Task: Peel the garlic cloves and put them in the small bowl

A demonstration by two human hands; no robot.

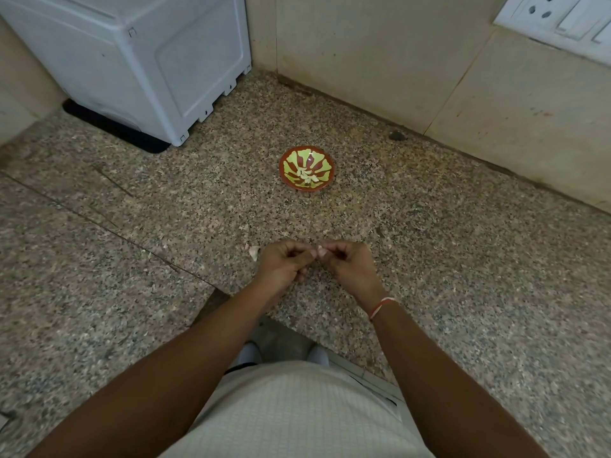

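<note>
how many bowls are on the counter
1. The small bowl, red-brown with a green pattern, stands on the granite counter beyond both hands, near the back wall, with peeled garlic cloves inside. No other bowl shows.

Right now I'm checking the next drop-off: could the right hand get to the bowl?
Probably yes. The bowl sits straight ahead of the right hand on bare counter, nothing between. But both hands pinch a clove, so the left hand must let go first.
</note>
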